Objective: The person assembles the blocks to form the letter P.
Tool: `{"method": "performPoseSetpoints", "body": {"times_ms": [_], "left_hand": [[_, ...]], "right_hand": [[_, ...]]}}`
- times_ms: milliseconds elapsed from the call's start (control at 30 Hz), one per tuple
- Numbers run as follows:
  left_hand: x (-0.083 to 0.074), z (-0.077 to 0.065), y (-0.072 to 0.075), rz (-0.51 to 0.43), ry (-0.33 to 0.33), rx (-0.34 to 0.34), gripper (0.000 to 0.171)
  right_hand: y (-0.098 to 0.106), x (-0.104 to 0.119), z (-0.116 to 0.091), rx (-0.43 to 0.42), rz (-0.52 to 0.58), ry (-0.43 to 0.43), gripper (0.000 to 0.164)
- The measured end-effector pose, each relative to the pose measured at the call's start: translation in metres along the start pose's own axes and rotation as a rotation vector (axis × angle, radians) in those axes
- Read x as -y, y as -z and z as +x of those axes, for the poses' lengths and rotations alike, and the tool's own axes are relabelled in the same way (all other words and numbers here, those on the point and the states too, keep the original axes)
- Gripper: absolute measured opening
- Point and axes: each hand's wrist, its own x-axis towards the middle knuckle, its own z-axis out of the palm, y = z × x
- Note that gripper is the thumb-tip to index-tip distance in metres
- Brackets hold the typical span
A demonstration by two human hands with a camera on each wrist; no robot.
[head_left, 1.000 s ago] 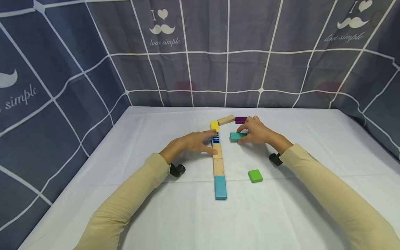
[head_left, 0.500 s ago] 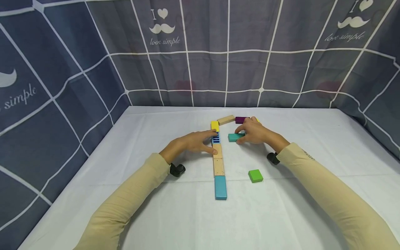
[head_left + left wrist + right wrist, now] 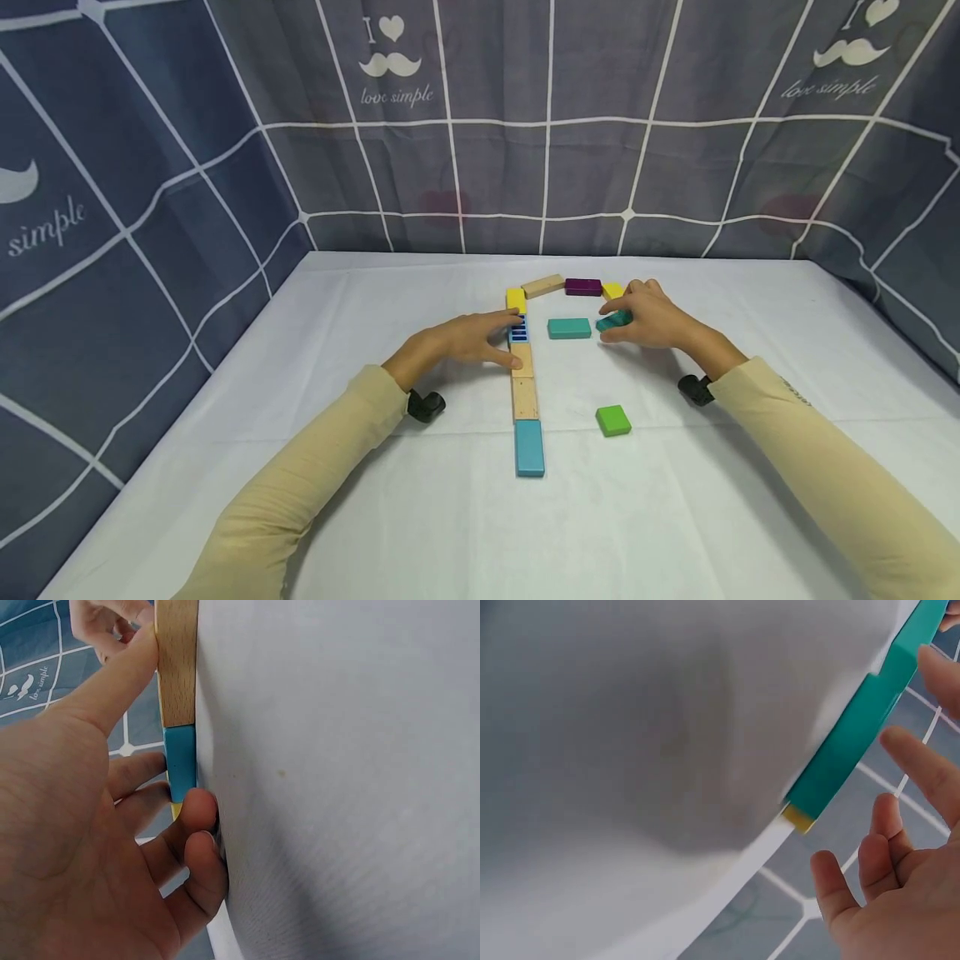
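Note:
My left hand rests beside a straight row of blocks, its thumb touching a wooden block and its index fingertip at a blue patterned block. In the left wrist view, fingers reach along a wooden block and a blue block. My right hand hovers with thumb and index finger spread around a teal block; the right wrist view shows these fingers beside the teal pieces, not clearly gripping. Another teal block lies flat to its left.
A yellow block, a slanted wooden block, a purple block and another yellow block curve along the back. A blue block ends the row in front. A green block lies alone on the white tablecloth.
My right hand has slid one teal block slightly left, let go of it, and moved right to a second teal block. The left hand stays in place.

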Motion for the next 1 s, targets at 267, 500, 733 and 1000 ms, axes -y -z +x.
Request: {"method": "performPoseSetpoints", "body": {"times_ms": [267,500,733,1000], "left_hand": [[0.001,0.0001,-0.0006,0.008,0.005,-0.002,0.088],[0.0001,0.0,-0.0008,0.007,-0.006,-0.006,0.087],[-0.0008,-0.0001,0.0002,0.011,0.003,-0.002,0.088],[-0.0016,-0.0007,0.0001,-0.003,0.004,-0.001,0.089]], "right_hand": [[0.0018,-0.0112,-0.0071,-0.014,-0.013,-0.013,0.046],[0.002,-0.0116,-0.0077,-0.001,-0.017,-0.015,0.043],[0.0002,-0.0074,-0.0066,0.017,-0.01,-0.018,0.046],[0.0006,-0.004,-0.0076,0.014,-0.019,-0.002,0.045]]}}
